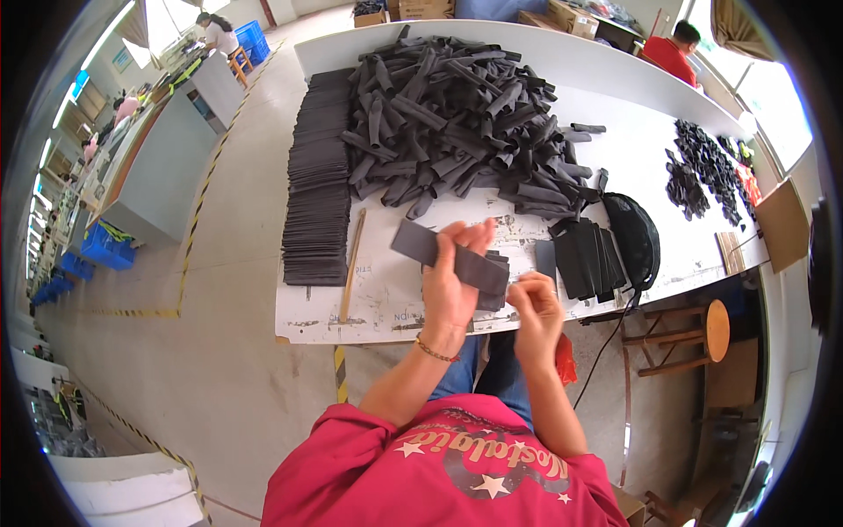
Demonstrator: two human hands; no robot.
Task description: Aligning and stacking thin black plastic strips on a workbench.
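Observation:
A flat dark grey fabric strip (481,270) lies slantwise across my left hand (450,285), held by the thumb over its near face while the other fingers reach up behind. Close to the strip's right end, my right hand (537,314) is closed with its fingers curled together; whether anything is pinched in them is too small to make out. Below the strip, partly hidden, a few dark fabric pieces (493,300) rest on the white table (395,303). Several flat dark pieces (587,259) are fanned out to the right of my right hand.
A heap of dark fabric tubes (439,123) covers the table's far middle, beside a long stack of flat pieces (316,193). A wooden stick (354,263), a black mesh bag (634,241) and small black parts (698,167) lie around. A stool (716,330) stands right. Two people sit farther off.

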